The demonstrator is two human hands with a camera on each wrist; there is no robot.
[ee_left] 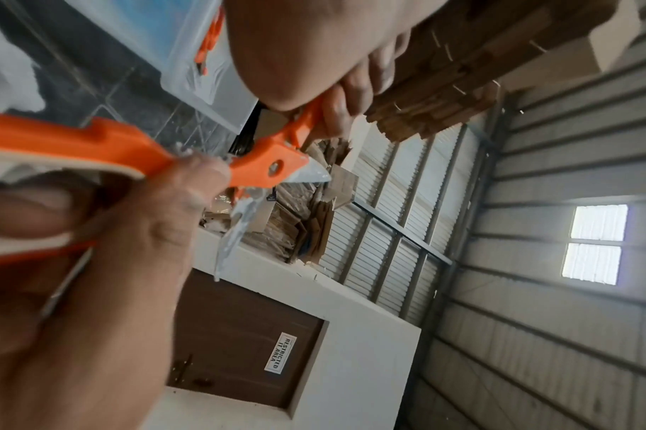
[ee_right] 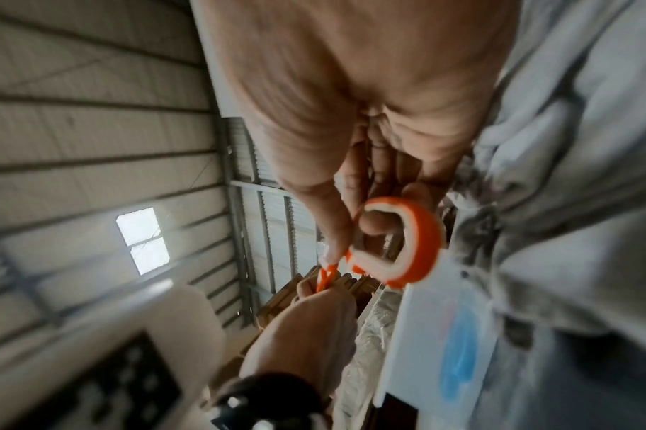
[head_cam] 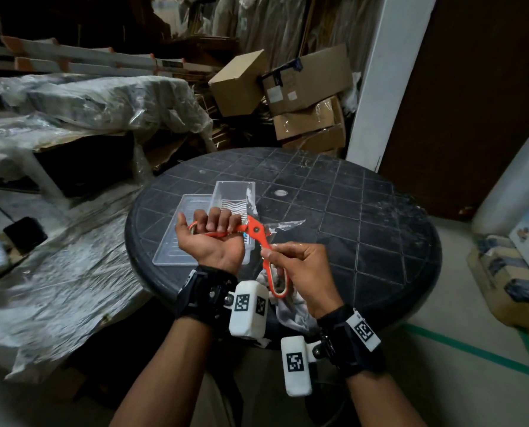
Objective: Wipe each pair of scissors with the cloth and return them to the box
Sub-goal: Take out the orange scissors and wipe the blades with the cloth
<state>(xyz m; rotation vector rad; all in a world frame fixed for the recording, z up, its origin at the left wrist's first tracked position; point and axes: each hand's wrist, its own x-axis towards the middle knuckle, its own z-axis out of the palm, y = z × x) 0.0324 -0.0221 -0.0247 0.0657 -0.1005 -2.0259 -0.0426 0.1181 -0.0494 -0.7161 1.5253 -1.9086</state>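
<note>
- One pair of orange-handled scissors (head_cam: 258, 238), blades spread wide, held mid-frame above the round black surface (head_cam: 380, 229); a second orange pair (ee_left: 207, 43) lies in the clear box (head_cam: 235, 195)
- Left hand (head_cam: 209, 238) curled round one handle loop; right hand (head_cam: 303, 266) pinches the other
- One grey cloth (head_cam: 290, 306) beneath the right hand
- One clear lid (head_cam: 177, 238) beside the box

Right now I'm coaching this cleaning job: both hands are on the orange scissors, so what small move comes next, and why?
Probably free the right hand and take up the cloth. The left hand already grips one handle of the orange scissors, spread open above the table, while the cloth lies loose under the right wrist, so no blade is being wiped yet.
</note>
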